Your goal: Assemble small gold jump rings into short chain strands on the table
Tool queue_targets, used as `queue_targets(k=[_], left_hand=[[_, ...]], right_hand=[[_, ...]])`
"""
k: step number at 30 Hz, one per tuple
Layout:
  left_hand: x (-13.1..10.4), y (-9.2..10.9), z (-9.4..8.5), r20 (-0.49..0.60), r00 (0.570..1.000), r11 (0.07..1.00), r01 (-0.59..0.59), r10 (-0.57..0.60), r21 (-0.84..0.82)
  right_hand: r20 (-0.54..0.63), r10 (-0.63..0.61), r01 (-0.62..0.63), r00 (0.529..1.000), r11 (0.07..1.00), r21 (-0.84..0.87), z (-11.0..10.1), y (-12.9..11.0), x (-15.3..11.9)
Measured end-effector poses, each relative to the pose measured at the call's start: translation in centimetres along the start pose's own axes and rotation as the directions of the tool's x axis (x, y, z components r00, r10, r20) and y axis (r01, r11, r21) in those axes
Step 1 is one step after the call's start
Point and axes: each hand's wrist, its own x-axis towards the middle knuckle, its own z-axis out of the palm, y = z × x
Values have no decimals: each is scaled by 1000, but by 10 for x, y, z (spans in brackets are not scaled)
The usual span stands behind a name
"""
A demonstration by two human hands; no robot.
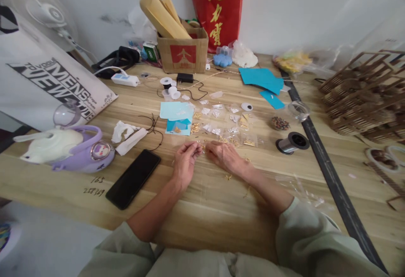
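Note:
My left hand [185, 159] is closed in a pinch near the middle of the wooden table [196, 213]; what its fingertips hold is too small to make out. Just to its right, my right hand [225, 155] has its fingers bent together at some tiny gold pieces, and its fingertips are partly hidden. Small clear bags of gold beads [249, 141] and silvery bits [216, 112] lie beyond both hands. A small heap of gold pieces [228, 177] rests below my right wrist. Blue cards [179, 126] lie past my left hand.
A black phone [133, 178] and a purple-white cup [84, 150] are at the left. A wire spool [292, 143], a jar of beads [280, 122] and wooden racks [363, 95] stand right. A cardboard box [183, 51] and red bag [221, 11] are at the back.

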Motion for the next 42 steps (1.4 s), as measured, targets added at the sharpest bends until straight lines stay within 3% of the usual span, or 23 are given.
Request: queue_targets(k=[17, 22, 25, 29, 34, 42], left_hand=[[4, 3, -8, 2, 1000, 996, -22, 22, 83], [-2, 1, -8, 41, 999, 993, -4, 0, 115], [-8, 0, -6, 82, 994, 990, 59, -70, 128], [-16, -6, -3, 149, 966, 976, 199, -211, 93], [-23, -14, -3, 171, 923, 938, 344, -345, 36], [-31, -20, -3, 223, 876, 895, 445, -428, -29]], right_hand=[[145, -12, 40, 989, 980, -196, 4, -15, 9], [91, 11, 7, 996, 980, -198, -2, -4, 1], [-19, 12, -15, 1000, 986, -168, -8, 3, -9], [-104, -137, 125, 985, 985, -121, -13, -2, -24], [-71, -297, 281, 952, 942, -183, -13, -20, -40], [12, -294, 288, 956, 925, -249, -11, -26, -55]])
